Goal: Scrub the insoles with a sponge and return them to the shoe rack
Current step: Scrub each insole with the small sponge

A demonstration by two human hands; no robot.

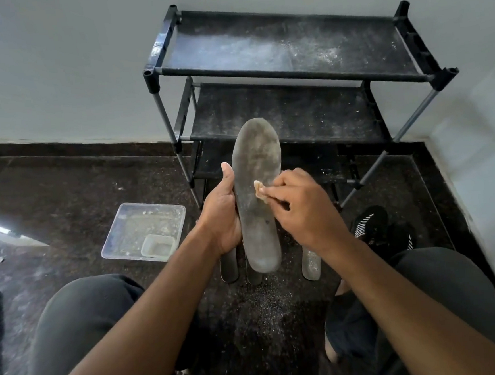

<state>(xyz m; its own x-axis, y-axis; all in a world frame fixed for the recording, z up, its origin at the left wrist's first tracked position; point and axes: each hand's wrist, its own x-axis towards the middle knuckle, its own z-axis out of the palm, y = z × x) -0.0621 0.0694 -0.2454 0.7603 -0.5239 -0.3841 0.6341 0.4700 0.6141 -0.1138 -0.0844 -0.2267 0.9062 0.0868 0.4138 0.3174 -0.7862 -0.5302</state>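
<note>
Fingers [285, 188] of the right hand [307, 209] pinch the sponge [260, 190] against the insole [258, 195]. The left hand [223, 216] grips its edge, steadying it upright for scrubbing.

Both forearms extend forward from the lower corners of the view and converge toward the centre, bare to the wrist. The left hand [222, 216] is turned palm inward, thumb raised straight along the left edge of the insole [257, 192], fingers wrapped behind it. The right hand [304, 203] sits just right of the left hand, knuckles up, wrist slightly bent. Its fingers are curled and pinch a small sponge [259, 190] against the surface of the insole. Both knees, in dark trousers, sit below the forearms.
</note>
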